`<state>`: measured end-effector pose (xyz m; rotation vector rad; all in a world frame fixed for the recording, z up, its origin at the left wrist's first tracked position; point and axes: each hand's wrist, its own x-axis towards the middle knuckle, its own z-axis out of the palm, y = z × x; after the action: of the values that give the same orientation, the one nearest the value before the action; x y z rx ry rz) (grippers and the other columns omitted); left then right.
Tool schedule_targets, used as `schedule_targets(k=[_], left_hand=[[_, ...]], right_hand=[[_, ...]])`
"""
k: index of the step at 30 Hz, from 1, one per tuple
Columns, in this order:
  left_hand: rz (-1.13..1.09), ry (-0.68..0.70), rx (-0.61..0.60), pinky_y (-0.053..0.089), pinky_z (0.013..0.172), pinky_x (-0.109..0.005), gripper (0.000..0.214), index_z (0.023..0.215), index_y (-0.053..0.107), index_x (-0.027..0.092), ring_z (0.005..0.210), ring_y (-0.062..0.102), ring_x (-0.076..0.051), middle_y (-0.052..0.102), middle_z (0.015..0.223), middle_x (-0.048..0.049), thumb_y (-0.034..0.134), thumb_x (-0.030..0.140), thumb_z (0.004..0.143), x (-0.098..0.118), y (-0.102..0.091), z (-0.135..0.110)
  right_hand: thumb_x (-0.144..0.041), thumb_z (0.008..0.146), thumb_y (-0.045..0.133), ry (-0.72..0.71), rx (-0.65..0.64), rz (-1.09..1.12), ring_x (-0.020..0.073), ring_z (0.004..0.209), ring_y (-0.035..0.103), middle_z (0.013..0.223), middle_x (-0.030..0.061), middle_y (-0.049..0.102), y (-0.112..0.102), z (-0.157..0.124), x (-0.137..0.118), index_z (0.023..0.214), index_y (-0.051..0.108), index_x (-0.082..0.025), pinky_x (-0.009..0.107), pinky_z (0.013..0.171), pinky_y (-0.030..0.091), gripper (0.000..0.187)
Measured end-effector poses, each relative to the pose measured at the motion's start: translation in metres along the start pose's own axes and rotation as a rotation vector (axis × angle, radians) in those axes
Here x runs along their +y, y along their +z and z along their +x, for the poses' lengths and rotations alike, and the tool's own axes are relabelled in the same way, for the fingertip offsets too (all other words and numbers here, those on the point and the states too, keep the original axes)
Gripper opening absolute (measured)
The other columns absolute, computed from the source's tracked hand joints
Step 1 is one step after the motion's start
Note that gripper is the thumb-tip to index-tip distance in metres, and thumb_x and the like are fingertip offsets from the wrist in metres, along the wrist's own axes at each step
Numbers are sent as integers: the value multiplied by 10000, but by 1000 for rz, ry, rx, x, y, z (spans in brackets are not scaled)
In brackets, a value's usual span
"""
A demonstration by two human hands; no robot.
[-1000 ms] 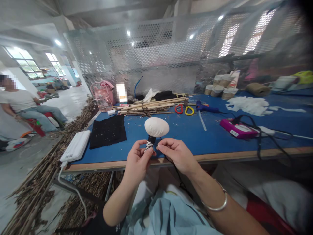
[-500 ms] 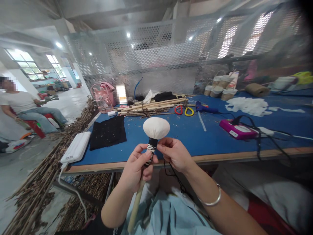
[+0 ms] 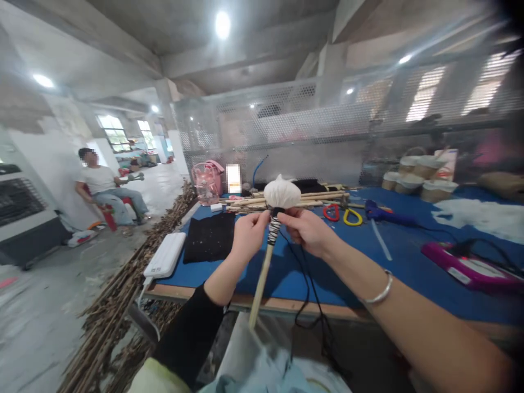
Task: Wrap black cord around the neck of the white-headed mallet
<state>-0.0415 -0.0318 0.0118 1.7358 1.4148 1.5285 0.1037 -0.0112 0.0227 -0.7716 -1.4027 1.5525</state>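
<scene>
Left hand [image 3: 250,233] and right hand [image 3: 308,230] hold a white-headed wooden stick [image 3: 262,283] at its black-wrapped neck above the counter [image 3: 350,270]; black cord [image 3: 323,322] hangs nearby

Left grip [image 3: 267,214] and right grip [image 3: 282,216] pinch close together.

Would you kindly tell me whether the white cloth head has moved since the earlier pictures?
Yes: the white cloth head has moved up in the view against the bundled sticks, now overlapping them where before it showed just below.
</scene>
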Motion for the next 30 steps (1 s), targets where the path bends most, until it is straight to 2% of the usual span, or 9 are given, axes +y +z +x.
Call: schedule_targets(k=[4,7,11,13,15,17,22,25,30], left_hand=[[-50,-55,49,340,610,-247,315,568,487,159,580,434,-124,457,535,12,380,286,835,-16,12,56],[-103,-86,-4,347,568,-234,160,743,502,158,541,431,-115,459,548,26,352,143,798,-33,32,70],[-204,-142,-122,333,485,-210,149,759,485,167,467,387,-90,406,537,47,359,219,819,-47,50,57],[-350,-202,-265,317,470,-198,187,772,478,171,461,368,-75,390,553,53,393,325,835,-49,52,47],[-421,-247,-316,301,461,-192,210,829,479,171,456,348,-67,379,550,63,421,372,832,-48,50,38],[-445,-278,-345,271,441,-190,233,900,466,175,451,332,-67,371,538,73,446,394,824,-46,48,33],[-327,-179,-339,251,442,-183,260,919,471,159,464,317,-54,358,533,83,507,390,806,-44,42,30],[-360,-187,-379,287,462,-173,384,971,448,158,493,362,-47,396,571,86,657,337,703,-41,44,29],[-456,-345,-385,370,488,-179,472,1042,443,149,516,480,-56,540,642,41,695,294,671,-31,43,26]], right_hand=[[-408,619,716,20,-27,-42,20,341,150,418,-115,238,-13,33,-10,680,437,-181,190,332,53,365],[-433,613,716,71,-22,-55,21,353,153,423,-113,233,-26,48,0,670,413,-183,185,336,67,397],[-467,602,716,164,-6,-12,19,362,123,431,-122,215,-42,55,24,691,407,-184,183,340,71,428],[-488,611,704,224,-20,17,14,368,97,436,-126,214,-48,55,34,701,410,-178,183,346,59,436],[-500,633,684,265,-47,43,12,370,80,435,-128,206,-52,52,38,717,416,-174,185,351,50,431],[-501,656,666,274,-66,58,15,369,74,432,-130,202,-52,49,39,747,428,-171,186,351,48,417],[-480,652,672,223,-40,34,21,347,130,419,-122,243,-45,42,32,737,456,-162,191,330,89,394],[-468,641,678,200,-18,17,20,337,172,423,-103,320,-44,40,28,709,485,-149,195,323,94,379],[-437,660,675,127,-43,54,18,322,193,415,-98,365,-49,40,23,795,549,-128,194,319,93,360]])
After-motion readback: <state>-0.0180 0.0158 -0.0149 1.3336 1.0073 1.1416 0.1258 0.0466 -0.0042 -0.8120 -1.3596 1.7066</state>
